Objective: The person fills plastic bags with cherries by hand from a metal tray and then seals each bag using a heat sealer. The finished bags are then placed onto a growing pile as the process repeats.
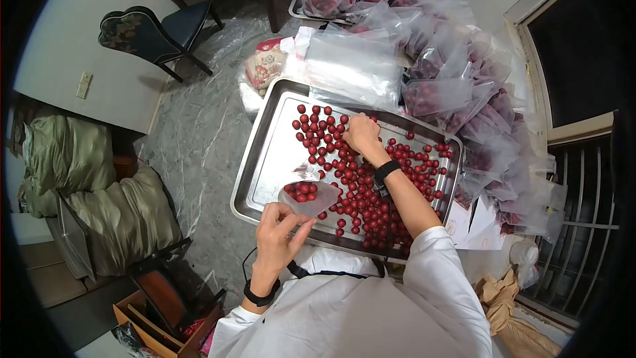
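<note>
You're seemingly mid-filling: your left hand is pinching the small clear plastic bag over the shallow steel tray, and your right hand is curling over small red round fruits — grip unclear. Next calls for aiming at the bag's mouth.

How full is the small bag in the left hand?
Partly full: the small bag in the left hand holds a few red fruits.
</note>
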